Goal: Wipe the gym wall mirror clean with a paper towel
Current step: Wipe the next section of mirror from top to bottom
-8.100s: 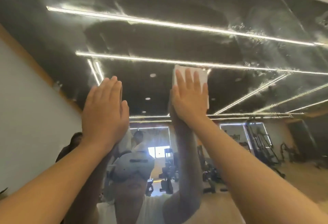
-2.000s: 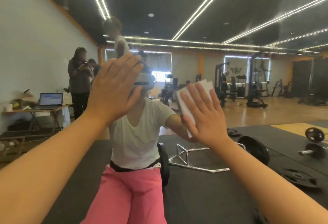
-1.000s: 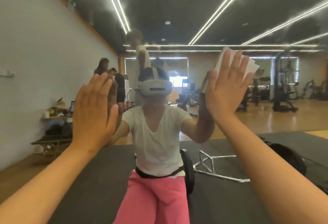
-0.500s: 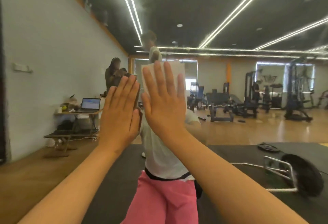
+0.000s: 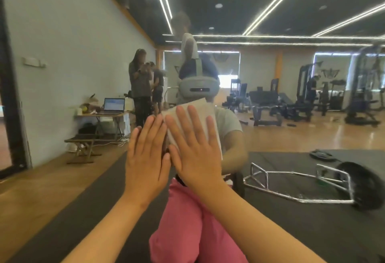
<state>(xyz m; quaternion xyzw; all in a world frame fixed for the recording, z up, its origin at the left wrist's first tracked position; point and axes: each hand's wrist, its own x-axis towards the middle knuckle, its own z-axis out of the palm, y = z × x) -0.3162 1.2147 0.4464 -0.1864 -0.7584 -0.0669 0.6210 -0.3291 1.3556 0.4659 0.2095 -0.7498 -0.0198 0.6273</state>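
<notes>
- The right hand's fingers [image 5: 188, 124] are straight and spread a little apart. They pinch nothing. They press flat on the paper towel [image 5: 201, 107].
- The right hand [image 5: 195, 158] lies over the towel, so the towel is stuck between the hand and the mirror [image 5: 291, 137].
- The towel is a folded white piece, longer up and down than side to side, and it leans a little. Its top edge pokes out above the fingertips. Its right edge shows just past the little finger.
- The right hand is the one on the towel, so I think it will do the wiping. It can slide any way it likes, as long as the flat push keeps the towel under it.
- The left hand [image 5: 145, 158] is just beside it, on the left. Its fingers are straight and close together, and it holds nothing. It looks like it leans on the glass, but I cannot tell for sure.
- The two thumbs are very near each other, maybe touching.
- The towel covers only a small spot in the middle of the glass. There is lots of glass all around it, so I think much of the wiping is left to do.
- In the glass you can see pink trousers [image 5: 187, 210], a laptop [image 5: 114, 105] on a small table, and gym machines far back.
</notes>
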